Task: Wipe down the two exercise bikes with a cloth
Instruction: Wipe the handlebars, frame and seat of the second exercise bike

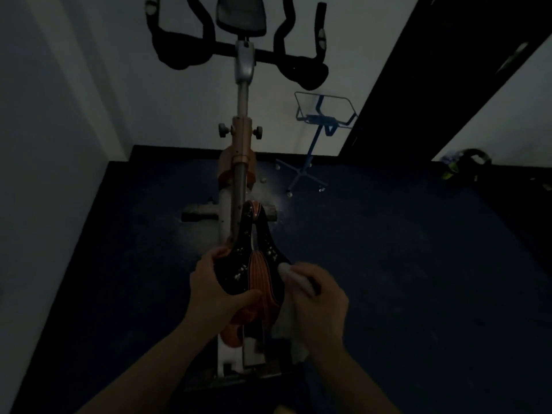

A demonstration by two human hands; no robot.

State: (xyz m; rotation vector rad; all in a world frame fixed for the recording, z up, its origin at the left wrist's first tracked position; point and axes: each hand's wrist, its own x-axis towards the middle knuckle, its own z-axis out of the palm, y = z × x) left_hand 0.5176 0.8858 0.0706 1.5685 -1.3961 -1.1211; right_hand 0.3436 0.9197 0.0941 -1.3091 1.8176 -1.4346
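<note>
Saddle (257, 264): black, orange striped centre panel, white specks. Cloth (291, 321): white. Handlebars (239, 52): black. Upper post (243, 94): silver-grey; clamp collar (240, 138): copper-orange. Floor (388, 264): dark blue. Walls (89, 70): white. Wheeled stand (321, 127): blue.

One exercise bike (242, 150) in view, centre, facing a far white wall, dim light. Black and orange saddle (255, 261) near, speckled with white spots, possibly dust. Black curved handlebars (239, 52) far, on a grey post; frame orange and pale. White cloth (288, 309) against the saddle's right rear edge, bunched, trailing down beside the frame. Second bike not visible.
</note>
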